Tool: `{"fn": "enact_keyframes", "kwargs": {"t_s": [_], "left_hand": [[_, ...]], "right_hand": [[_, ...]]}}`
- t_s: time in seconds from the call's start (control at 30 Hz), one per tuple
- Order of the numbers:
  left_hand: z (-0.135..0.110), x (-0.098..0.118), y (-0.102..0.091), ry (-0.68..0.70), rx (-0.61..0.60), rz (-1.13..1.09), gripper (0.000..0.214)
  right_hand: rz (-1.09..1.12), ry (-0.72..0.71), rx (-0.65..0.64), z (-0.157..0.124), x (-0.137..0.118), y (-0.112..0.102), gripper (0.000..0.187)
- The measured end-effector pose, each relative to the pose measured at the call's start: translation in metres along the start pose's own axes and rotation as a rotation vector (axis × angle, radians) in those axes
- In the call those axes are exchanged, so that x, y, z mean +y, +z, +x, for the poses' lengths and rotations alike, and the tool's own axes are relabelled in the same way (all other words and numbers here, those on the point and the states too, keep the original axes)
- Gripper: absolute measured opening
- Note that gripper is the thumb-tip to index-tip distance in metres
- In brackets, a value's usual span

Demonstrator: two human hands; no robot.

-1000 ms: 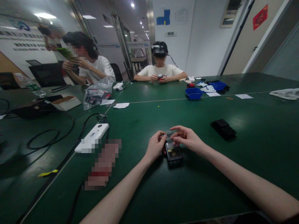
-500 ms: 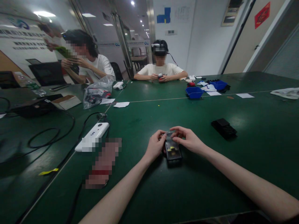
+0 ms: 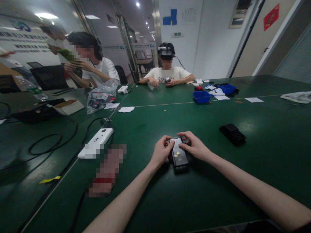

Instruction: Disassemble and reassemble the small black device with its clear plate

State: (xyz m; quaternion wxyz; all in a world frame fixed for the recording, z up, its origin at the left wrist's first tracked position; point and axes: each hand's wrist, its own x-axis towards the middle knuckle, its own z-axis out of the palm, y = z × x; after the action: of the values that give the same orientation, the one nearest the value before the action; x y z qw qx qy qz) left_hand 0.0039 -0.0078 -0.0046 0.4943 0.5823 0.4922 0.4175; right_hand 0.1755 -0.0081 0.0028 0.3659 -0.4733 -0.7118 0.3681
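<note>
A small black case (image 3: 180, 157) with a clear, shiny cover lies between my hands just above the green table, with yellow patches showing through its lower half. My left hand (image 3: 162, 150) grips its left side, thumb pressed on the top near the far corner and fingers curled partly out of sight. On the far right corner my right hand (image 3: 194, 147) rests its thumb on the cover, its curved fingers along the far edge. What the case contains is too small to make out. A black block-shaped object (image 3: 232, 133) lies farther right.
On the left are a white power bank marked 5 (image 3: 97, 142), a blurred-out reddish object (image 3: 107, 171) and black cables (image 3: 55, 139). Farther back stand a plastic bag (image 3: 102, 97), blue trays (image 3: 202, 97) and papers (image 3: 254, 99). Across the table a person (image 3: 167, 69) handles a small object.
The clear cover now looks paler and flatter on the case, with my right thumb pressed on it. The person across has moved one hand away from their small object.
</note>
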Motion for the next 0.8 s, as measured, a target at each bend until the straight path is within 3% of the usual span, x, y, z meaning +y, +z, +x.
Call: {"fn": "enact_keyframes", "kwargs": {"t_s": [0.13,0.27,0.47,0.8], "left_hand": [[0.0002,-0.0021,0.0006,0.002,0.014,-0.051,0.026],[0.0004,-0.0017,0.0005,0.017,0.056,-0.052,0.024],[-0.0001,-0.0024,-0.0012,0.048,0.093,-0.046,0.024],[0.0001,0.0003,-0.0007,0.067,0.064,-0.021,0.029]], "right_hand": [[0.039,0.122,-0.001,0.0010,0.0033,0.0036,0.039],[-0.020,0.087,-0.006,0.0000,0.0025,0.0058,0.028],[0.044,0.040,-0.022,-0.0023,-0.0002,0.0062,0.037],[0.192,0.099,-0.044,-0.0015,0.0055,0.0072,0.031]]}}
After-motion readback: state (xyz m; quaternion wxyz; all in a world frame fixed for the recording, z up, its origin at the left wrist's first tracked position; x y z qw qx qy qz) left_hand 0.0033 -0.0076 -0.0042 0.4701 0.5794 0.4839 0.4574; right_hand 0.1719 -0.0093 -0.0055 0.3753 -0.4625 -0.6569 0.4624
